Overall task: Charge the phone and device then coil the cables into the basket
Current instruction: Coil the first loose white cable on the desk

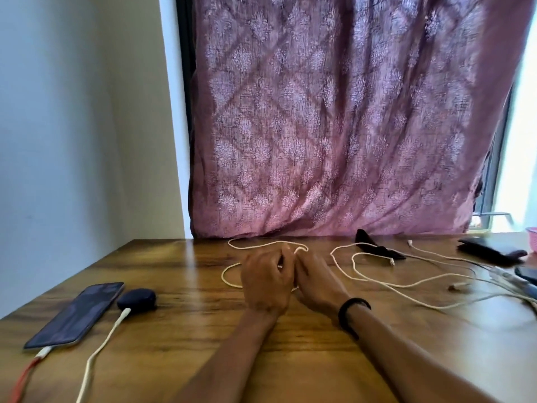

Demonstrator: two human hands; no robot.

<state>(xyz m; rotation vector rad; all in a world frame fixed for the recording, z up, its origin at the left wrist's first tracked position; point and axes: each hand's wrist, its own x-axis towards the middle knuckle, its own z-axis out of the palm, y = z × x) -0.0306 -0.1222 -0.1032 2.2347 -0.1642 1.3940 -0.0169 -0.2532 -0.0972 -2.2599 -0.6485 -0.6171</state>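
A dark phone (75, 314) lies at the table's left with a red cable (24, 376) plugged into its near end. Beside it sits a small dark blue device (137, 298) with a white cable (96, 356) plugged in. At the table's middle my left hand (266, 282) and my right hand (315, 279) are pressed together, both closed on a cream cable (229, 282) that loops on the wood around them. The pink basket (531, 239) peeks in at the far right edge.
More white cables (406, 282) sprawl across the right half of the wooden table (290, 359). A black cloth (374, 245), a black wallet (488, 248) and a power strip (511, 279) lie at the back right. A pink curtain (334, 112) hangs behind the table.
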